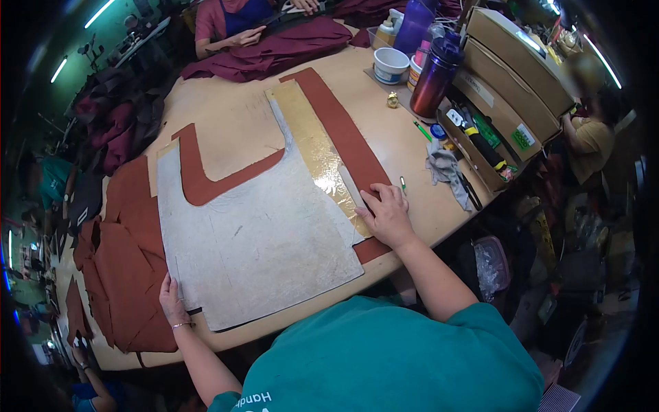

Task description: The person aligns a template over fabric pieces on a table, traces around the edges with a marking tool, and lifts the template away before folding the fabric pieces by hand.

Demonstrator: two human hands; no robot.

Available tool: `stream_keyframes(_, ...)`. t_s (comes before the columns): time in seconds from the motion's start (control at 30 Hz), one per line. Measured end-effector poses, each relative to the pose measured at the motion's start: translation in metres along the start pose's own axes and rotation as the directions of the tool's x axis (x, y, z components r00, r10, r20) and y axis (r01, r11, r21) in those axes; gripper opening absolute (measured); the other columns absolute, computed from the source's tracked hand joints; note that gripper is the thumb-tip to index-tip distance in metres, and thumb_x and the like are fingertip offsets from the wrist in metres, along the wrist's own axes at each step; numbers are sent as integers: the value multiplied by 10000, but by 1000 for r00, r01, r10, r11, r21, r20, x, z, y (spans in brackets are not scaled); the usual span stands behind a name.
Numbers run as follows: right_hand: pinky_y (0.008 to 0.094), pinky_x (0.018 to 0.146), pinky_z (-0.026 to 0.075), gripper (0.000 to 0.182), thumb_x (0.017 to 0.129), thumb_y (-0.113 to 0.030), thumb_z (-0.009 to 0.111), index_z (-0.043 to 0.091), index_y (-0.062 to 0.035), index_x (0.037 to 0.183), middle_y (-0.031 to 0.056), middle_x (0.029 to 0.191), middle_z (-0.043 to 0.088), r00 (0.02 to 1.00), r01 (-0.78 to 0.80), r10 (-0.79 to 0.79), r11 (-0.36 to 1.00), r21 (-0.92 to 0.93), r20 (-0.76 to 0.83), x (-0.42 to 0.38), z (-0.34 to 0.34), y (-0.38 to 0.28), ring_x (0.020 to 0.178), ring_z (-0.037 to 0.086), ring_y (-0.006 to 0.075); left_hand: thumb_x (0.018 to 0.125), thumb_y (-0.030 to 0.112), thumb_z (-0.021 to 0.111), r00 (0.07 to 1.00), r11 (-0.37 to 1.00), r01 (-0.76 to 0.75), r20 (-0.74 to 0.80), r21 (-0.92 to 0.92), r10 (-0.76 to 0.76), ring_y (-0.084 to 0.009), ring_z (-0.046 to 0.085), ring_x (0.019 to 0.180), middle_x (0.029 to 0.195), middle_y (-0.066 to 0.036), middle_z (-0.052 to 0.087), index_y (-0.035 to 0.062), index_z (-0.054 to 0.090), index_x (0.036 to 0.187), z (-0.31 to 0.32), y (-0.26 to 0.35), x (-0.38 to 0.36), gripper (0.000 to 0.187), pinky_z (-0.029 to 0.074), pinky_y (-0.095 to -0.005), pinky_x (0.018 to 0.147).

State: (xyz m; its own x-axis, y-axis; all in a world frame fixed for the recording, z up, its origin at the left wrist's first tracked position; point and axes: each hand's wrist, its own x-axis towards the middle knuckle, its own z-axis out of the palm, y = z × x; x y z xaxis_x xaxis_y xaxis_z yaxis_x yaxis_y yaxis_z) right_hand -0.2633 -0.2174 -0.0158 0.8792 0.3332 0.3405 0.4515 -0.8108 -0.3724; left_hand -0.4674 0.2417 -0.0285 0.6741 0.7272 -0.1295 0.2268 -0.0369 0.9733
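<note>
A large grey-white pattern template [254, 233] with a U-shaped cutout lies flat on the table. Shiny yellow tape [321, 147] covers its right strip. Beneath it, rust-brown fabric [343, 130] shows through the cutout and past the right edge. My left hand [171, 301] rests at the template's lower left edge, fingers extended along it. My right hand [387, 214] presses down with fingers apart over the template's right edge and the fabric beside it. The undersides of the fingers of both hands are hidden.
More rust-brown fabric [130, 275] is heaped at the left. Maroon fabric [274, 48] lies at the far side by another person's hands [248, 36]. At right stand a tumbler [436, 79], a white tub [391, 65], cardboard boxes [511, 75] with tools, and a grey rag [445, 168].
</note>
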Motion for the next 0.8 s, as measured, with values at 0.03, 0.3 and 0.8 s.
stream_keyframes(0.03, 438, 809, 379, 306, 758, -292, 612, 612, -97, 994, 90, 1112, 465, 999, -22, 22, 999, 28, -28, -2, -2, -1, 1032, 415, 276, 854, 164, 516, 1000, 1000, 5, 6, -5, -5, -162, 513, 1011, 1132, -95, 540, -27, 446, 1213, -2, -2, 2, 413, 396, -288, 887)
stream_keyframes(0.3, 420, 755, 409, 183, 744, -160, 611, 618, -88, 912, 104, 948, 504, 945, -259, 272, 961, 93, -184, 14, -7, 43, 901, 474, 298, 850, 152, 521, 1000, 1000, 2, 18, -24, -2, -162, 524, 993, 1138, -103, 538, -41, 445, 1210, -1, -2, 1, 415, 405, -276, 874)
stream_keyframes(0.8, 398, 757, 413, 169, 723, -115, 626, 610, -41, 874, 126, 875, 534, 927, -190, 167, 981, -37, -336, 23, -31, 77, 886, 499, 298, 870, 158, 500, 1000, 998, 2, 18, -67, -1, -157, 545, 950, 1101, -119, 553, -54, 437, 1197, -1, -4, 2, 394, 434, -274, 836)
